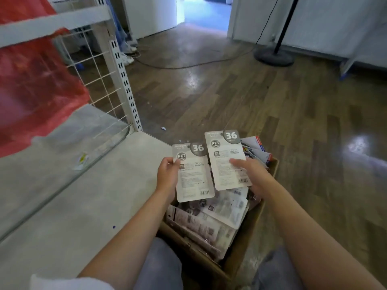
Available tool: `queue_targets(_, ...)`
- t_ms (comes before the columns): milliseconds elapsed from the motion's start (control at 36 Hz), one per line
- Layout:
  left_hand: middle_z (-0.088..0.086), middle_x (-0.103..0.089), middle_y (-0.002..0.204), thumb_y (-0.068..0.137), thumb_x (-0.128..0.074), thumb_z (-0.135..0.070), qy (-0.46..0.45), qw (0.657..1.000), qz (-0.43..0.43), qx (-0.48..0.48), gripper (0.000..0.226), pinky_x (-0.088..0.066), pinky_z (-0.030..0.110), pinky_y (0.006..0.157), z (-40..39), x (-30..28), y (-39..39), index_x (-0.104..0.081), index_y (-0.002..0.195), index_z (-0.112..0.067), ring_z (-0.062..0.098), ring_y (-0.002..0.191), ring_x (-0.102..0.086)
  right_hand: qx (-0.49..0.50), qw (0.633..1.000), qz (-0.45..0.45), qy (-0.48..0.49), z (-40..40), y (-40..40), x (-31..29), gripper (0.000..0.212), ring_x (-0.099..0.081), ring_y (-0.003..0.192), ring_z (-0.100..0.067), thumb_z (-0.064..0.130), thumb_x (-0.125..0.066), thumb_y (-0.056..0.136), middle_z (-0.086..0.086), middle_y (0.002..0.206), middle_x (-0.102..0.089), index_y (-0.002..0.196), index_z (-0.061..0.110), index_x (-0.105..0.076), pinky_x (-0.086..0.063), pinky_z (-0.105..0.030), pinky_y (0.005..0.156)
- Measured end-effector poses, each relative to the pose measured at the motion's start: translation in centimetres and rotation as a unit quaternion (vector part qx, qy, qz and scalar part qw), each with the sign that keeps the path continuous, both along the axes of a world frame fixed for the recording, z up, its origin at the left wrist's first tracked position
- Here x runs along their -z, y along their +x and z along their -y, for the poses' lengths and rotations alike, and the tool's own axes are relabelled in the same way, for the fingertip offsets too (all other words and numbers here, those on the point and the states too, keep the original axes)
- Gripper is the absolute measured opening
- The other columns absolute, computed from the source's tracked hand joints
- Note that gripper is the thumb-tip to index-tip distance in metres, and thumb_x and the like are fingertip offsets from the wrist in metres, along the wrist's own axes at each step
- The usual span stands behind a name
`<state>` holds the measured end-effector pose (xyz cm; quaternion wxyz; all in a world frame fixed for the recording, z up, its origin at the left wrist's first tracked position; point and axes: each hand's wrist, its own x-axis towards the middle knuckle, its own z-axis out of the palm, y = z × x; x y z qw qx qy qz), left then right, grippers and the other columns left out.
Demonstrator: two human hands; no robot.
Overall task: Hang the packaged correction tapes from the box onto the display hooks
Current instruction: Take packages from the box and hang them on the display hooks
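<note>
A cardboard box (247, 237) sits on the floor between my knees, filled with several grey-and-white packaged correction tapes (217, 216). My left hand (168, 174) grips one package (194, 176) by its left edge, back side facing me, marked "36". My right hand (251, 172) holds a second identical package (227, 162), thumb on its face, fingers behind. Both packages hover upright above the box, side by side. The white wire grid panel (98, 80) of the display rack stands at upper left; no hooks are visible on it.
The rack's pale base shelf (62, 195) runs along my left, with a slotted upright post (125, 86). A red plastic sheet (35, 84) hangs over the rack. A floor-stand base (274, 55) and cable lie on the wooden floor ahead. A person's feet show near the rack's far end.
</note>
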<state>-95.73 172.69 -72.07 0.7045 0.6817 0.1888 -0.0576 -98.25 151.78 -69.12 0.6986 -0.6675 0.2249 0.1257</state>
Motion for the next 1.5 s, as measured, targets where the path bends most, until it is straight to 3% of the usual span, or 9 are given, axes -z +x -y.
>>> queue_targets(278, 0.008, -0.066, 0.081, 0.096, -0.048, -0.006, -0.091, 0.995, -0.017, 0.040, 0.014, -0.054, 0.038, 0.072, 2.3, -1.2, -1.1, -0.053, 0.083, -0.008, 0.022, 0.074, -0.065, -0.149, 0.983, -0.020, 0.110, -3.7, -0.9, 0.9, 0.023, -0.065, 0.109, -0.026, 0.021, -0.049, 0.099, -0.006, 0.116, -0.069, 0.120, 0.020, -0.057, -0.053, -0.047, 0.090)
queue_targets(417, 0.002, -0.071, 0.073, 0.104, -0.034, -0.021, -0.129, 0.990, -0.038, 0.036, 0.035, -0.055, 0.036, 0.070, 1.8, -1.0, -1.0, -0.060, 0.085, -0.006, 0.017, 0.073, -0.068, -0.141, 0.990, -0.006, 0.004, -3.9, -0.5, 1.1, 0.024, -0.069, 0.099, -0.019, 0.030, -0.055, 0.096, -0.001, 0.111, -0.071, 0.118, 0.021, -0.058, -0.057, -0.039, 0.084)
queue_targets(528, 0.007, -0.068, 0.102, 0.103, -0.037, -0.027, -0.051, 0.995, -0.054, 0.069, 0.025, -0.051, 0.048, 0.093, 1.5, 0.0, -1.1, -0.057, 0.095, -0.014, 0.026, 0.100, -0.065, -0.128, 0.989, 0.012, -0.072, -3.9, 0.0, 1.8, 0.022, -0.069, 0.093, -0.015, 0.031, -0.057, 0.095, 0.001, 0.107, -0.071, 0.114, 0.020, -0.059, -0.057, -0.033, 0.079)
queue_targets(611, 0.005, -0.056, 0.122, 0.099, -0.047, -0.020, 0.037, 0.997, -0.002, 0.066, 0.011, -0.052, 0.027, 0.079, 1.4, 0.4, -1.3, -0.052, 0.107, -0.016, 0.016, 0.105, -0.057, -0.127, 0.983, 0.009, -0.135, -4.0, 0.2, 2.1, 0.020, -0.067, 0.097, -0.017, 0.036, -0.056, 0.095, -0.001, 0.111, -0.068, 0.109, 0.022, -0.058, -0.054, -0.040, 0.088)
queue_targets(694, 0.006, -0.047, 0.131, 0.098, -0.050, -0.019, 0.074, 0.990, 0.036, 0.116, 0.025, -0.044, 0.015, 0.079, 1.9, 0.4, -1.5, -0.056, 0.121, -0.014, 0.013, 0.109, -0.053, -0.172, 0.946, 0.012, -0.274, -4.5, 0.1, 1.9, 0.041, -0.061, 0.102, -0.023, 0.039, -0.055, 0.094, -0.005, 0.115, -0.060, 0.120, 0.011, -0.041, -0.052, -0.037, 0.084)
queue_targets(778, 0.001, -0.039, 0.137, 0.096, -0.053, -0.033, 0.060, 0.982, 0.016, 0.176, 0.044, -0.046, 0.029, 0.096, 2.2, 0.1, -1.7, -0.045, 0.136, -0.017, 0.016, 0.120, -0.047, -0.215, 0.952, 0.051, -0.212, -5.9, -0.2, 1.4, 0.039, -0.064, 0.088, -0.020, 0.026, -0.060, 0.094, -0.009, 0.109, -0.058, 0.118, 0.007, -0.036, -0.057, -0.030, 0.070)
queue_targets(1083, 0.011, -0.067, 0.104, 0.097, -0.049, -0.005, -0.091, 0.993, 0.005, 0.080, 0.018, -0.056, 0.038, 0.077, -2.1, 0.5, -0.7, -0.058, 0.112, -0.010, 0.025, 0.088, -0.067, -0.305, 0.928, 0.093, -0.192, -7.7, -0.1, 1.6, 0.022, -0.036, 0.119, -0.011, 0.007, -0.064, 0.086, -0.003, 0.126, -0.035, 0.102, 0.021, -0.061, -0.032, -0.022, 0.097)
queue_targets(1222, 0.007, -0.070, 0.095, 0.094, -0.053, -0.004, -0.109, 0.994, -0.001, 0.019, 0.016, -0.052, 0.041, 0.084, -3.8, 0.3, -0.4, -0.064, 0.104, -0.012, 0.024, 0.084, -0.067, -0.174, 0.976, 0.096, -0.085, -6.9, 0.8, 1.2, 0.016, -0.058, 0.083, -0.013, -0.004, -0.055, 0.090, -0.007, 0.096, -0.059, 0.089, 0.011, -0.061, -0.050, -0.024, 0.066)
queue_targets(1500, 0.004, -0.075, 0.082, 0.084, -0.065, -0.001, -0.124, 0.992, 0.015, 0.029, 0.016, -0.057, 0.030, 0.061, -3.3, -0.4, -0.9, -0.068, 0.095, -0.011, 0.020, 0.071, -0.071, -0.134, 0.985, 0.040, -0.105, -6.8, 0.7, 1.4, 0.032, -0.065, 0.092, -0.013, 0.038, -0.071, 0.083, 0.002, 0.102, -0.064, 0.103, 0.020, -0.053, -0.056, -0.035, 0.080)
